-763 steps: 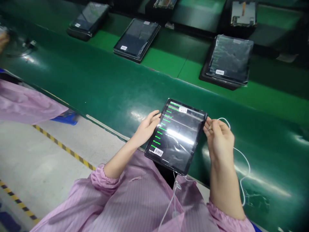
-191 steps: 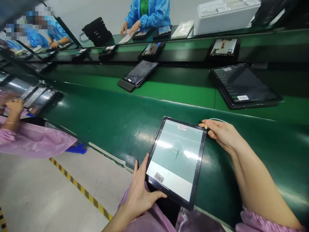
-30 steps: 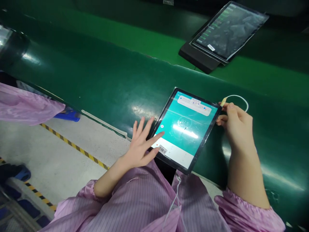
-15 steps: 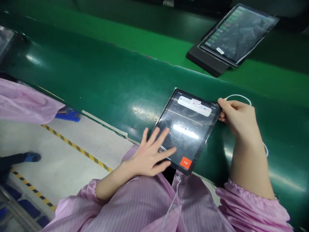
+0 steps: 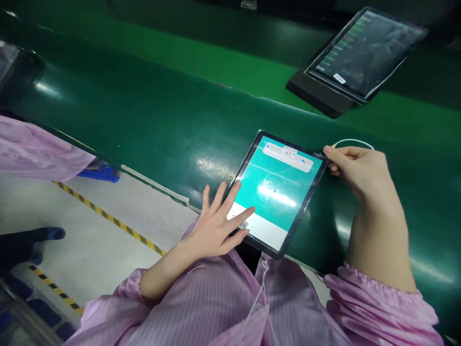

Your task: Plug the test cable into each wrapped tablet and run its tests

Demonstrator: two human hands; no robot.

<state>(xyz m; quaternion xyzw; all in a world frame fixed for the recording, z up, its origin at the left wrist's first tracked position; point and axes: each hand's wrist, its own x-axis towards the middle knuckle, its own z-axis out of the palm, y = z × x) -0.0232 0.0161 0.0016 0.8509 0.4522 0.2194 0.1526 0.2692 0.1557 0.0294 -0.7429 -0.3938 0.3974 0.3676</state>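
A tablet [image 5: 284, 187] with a black frame lies tilted at the front edge of the green bench, its screen teal and white with a white notification bar. A small printed label sits near the top of the screen. My left hand [image 5: 218, 228] rests over the tablet's lower left corner, fingers spread. At the upper right corner, my right hand [image 5: 360, 170] pinches the end of a white cable [image 5: 355, 141] against the tablet's edge. The plug itself is hidden by my fingers. Another white cord [image 5: 264, 276] hangs below the tablet, over my pink striped garment.
A second tablet [image 5: 370, 53] leans on a black stand [image 5: 320, 93] at the back right of the green bench [image 5: 151, 120]. On the left are another person's pink sleeve [image 5: 39, 149], a blue object [image 5: 101, 173] and yellow-black floor tape [image 5: 108, 216].
The tablet's screen has turned from black with a red "Fail" box to teal and white. My left hand has shifted slightly left; my right hand still pinches at the corner.
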